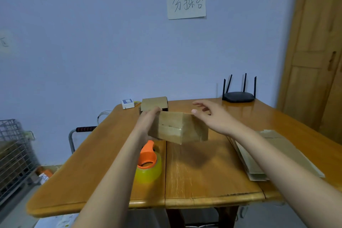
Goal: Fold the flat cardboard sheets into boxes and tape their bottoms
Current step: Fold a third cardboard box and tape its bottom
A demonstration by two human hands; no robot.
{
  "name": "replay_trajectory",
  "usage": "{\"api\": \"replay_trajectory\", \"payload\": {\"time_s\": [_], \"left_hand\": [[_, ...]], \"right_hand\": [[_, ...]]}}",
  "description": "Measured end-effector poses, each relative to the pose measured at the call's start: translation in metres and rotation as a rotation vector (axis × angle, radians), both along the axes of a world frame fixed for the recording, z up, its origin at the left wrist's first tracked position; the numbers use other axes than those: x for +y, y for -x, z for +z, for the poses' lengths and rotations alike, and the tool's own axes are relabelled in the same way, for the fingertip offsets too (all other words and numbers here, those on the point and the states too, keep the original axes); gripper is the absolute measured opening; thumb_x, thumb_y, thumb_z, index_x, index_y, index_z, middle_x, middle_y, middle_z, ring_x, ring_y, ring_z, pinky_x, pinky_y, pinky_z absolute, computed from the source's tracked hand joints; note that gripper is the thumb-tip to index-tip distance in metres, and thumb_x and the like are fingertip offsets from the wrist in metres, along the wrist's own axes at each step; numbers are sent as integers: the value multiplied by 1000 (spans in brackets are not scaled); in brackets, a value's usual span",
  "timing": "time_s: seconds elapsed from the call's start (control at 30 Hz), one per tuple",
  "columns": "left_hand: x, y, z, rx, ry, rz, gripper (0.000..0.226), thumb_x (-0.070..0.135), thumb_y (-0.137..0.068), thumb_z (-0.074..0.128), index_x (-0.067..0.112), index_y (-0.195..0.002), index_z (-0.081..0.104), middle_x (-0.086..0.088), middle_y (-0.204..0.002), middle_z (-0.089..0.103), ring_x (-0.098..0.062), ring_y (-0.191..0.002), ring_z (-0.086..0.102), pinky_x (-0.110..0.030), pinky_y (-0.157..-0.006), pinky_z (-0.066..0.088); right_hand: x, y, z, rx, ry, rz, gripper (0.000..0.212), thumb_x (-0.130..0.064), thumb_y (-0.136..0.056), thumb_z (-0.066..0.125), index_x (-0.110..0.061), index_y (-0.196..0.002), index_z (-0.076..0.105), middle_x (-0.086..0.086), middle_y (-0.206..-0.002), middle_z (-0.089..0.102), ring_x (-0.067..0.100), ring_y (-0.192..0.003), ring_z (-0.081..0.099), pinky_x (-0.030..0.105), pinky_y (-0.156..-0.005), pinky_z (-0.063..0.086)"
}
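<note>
Box [177, 127] — brown cardboard, I see it held above the table [203, 172], long axis left to right, taped seam facing me. My left hand [148, 122] grips its left end, fingers curled; my right hand [211, 116] hovers at its right, fingers spread. Wall note [186, 2] — handwritten "分拣台".

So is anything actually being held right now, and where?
Yes: the left hand grips the folded cardboard box at its left end, above the table. The right hand is open, holding nothing.
</note>
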State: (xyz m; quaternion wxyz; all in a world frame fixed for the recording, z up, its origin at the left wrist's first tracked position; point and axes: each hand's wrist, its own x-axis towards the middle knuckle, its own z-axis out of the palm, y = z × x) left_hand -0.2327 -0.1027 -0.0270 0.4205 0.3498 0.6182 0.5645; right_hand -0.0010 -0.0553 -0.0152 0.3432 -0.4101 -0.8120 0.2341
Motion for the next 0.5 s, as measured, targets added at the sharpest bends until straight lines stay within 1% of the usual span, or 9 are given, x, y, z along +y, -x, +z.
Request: {"api": "replay_trajectory", "payload": {"time_s": [0.07,0.13,0.23,0.3,0.33,0.4,0.43,0.47,0.5], "left_hand": [[0,16,8,15,13,-128,36,45,-89,59,21,-116,57,-10,-115,61,-28,-100,62,-41,-71,57],[3,34,10,51,1,-232,37,45,-87,61,22,-116,61,-10,-118,65,-30,-105,64,-47,-88,55],[9,49,10,140,-20,-335,38,43,-85,63,18,-115,63,-9,-114,67,-26,-100,63,-47,-99,49],[15,53,10,180,-22,-422,54,42,-78,67,17,-126,61,-11,-119,66,-24,-108,61,-49,-109,41],[17,53,12,209,-27,-484,61,42,-75,68,23,-132,59,-12,-126,63,-24,-113,59,-49,-112,38],[21,52,19,281,-41,-590,58,37,-75,67,35,-133,61,-10,-136,60,-26,-122,55,-46,-113,35],[22,51,23,306,-49,-615,55,33,-77,67,36,-132,62,-7,-135,62,-26,-125,55,-43,-113,38],[24,48,29,318,-56,-621,51,27,-81,66,35,-131,63,-3,-131,65,-23,-122,58,-37,-108,44],[24,46,35,325,-66,-606,45,21,-85,64,33,-129,65,-1,-126,67,-18,-115,63,-30,-98,50]], "right_hand": [[5,-7,6,-50,60,34,57,-62,-96,51,-32,-144,49,-12,-142,51,8,-128,47,33,-107,41],[16,-12,8,-22,169,57,64,-69,-93,48,-33,-145,48,-10,-147,48,8,-129,46,31,-105,39],[34,-13,10,-53,269,61,75,-77,-84,51,-35,-146,47,-7,-153,44,14,-135,45,37,-109,41],[43,-6,15,-127,264,85,81,-79,-79,56,-36,-147,45,-6,-153,45,16,-137,44,37,-110,40],[47,-1,19,-159,270,106,81,-80,-78,57,-37,-146,46,-6,-152,46,16,-137,44,37,-111,38],[52,10,29,-232,310,169,81,-81,-76,56,-38,-145,48,-7,-148,50,15,-134,49,38,-114,37],[54,15,35,-258,361,217,84,-81,-74,56,-37,-145,49,-6,-145,54,14,-130,53,40,-115,38],[55,20,39,-267,438,271,86,-81,-73,56,-35,-145,49,-3,-142,57,16,-126,58,42,-115,40],[57,25,41,-266,513,323,84,-77,-74,57,-32,-145,50,0,-139,60,19,-123,62,44,-114,42]]}}
